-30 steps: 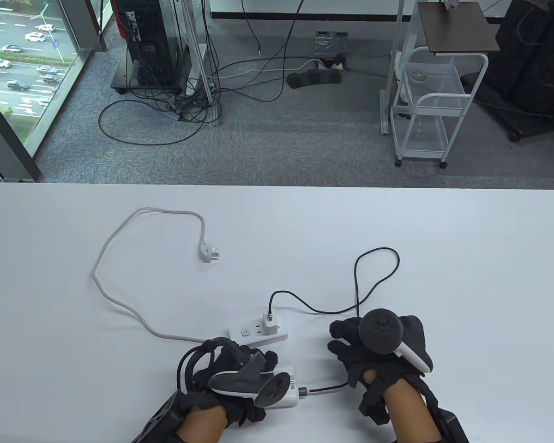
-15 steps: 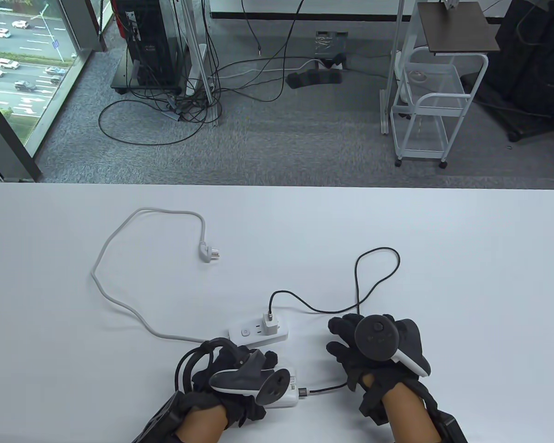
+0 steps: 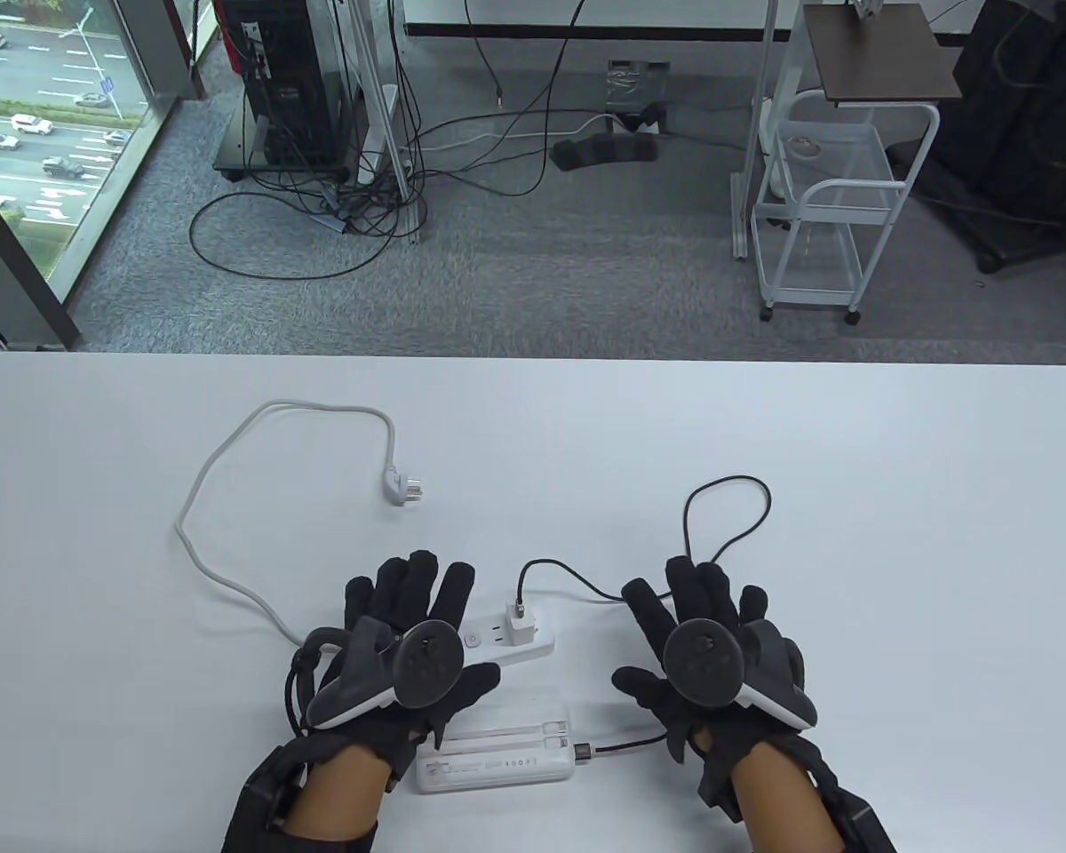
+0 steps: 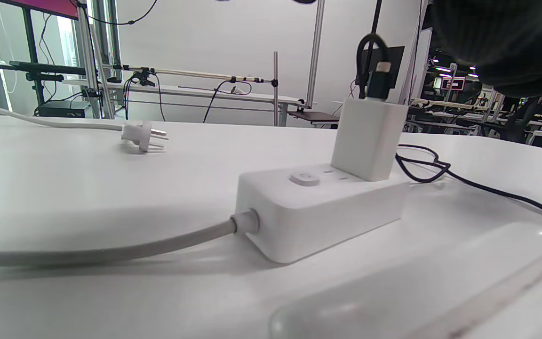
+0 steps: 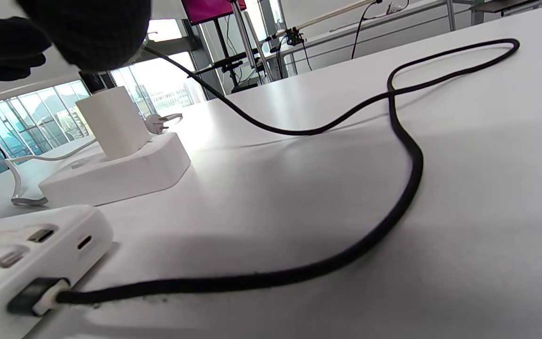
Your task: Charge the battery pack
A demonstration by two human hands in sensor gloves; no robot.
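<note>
A white battery pack (image 3: 496, 755) lies flat near the table's front edge, with a black cable (image 3: 626, 748) plugged into its right end; the plug shows in the right wrist view (image 5: 35, 294). The cable loops back (image 3: 728, 524) to a white charger (image 3: 521, 625) standing in a white power strip (image 3: 497, 641). My left hand (image 3: 404, 622) lies spread and open, palm down, left of the strip and apart from the pack. My right hand (image 3: 702, 622) lies spread and open, palm down, right of the strip. Neither hand holds anything.
The strip's grey cord (image 3: 231, 569) curves left and back to its loose wall plug (image 3: 404, 487) lying on the table, also seen in the left wrist view (image 4: 144, 136). Beyond the table's far edge are floor cables and a white cart (image 3: 822, 213).
My left hand let go of the battery pack and moved forward, fingers spread flat. My right hand uncurled and spread flat too. The pack now lies uncovered with the cable in it.
</note>
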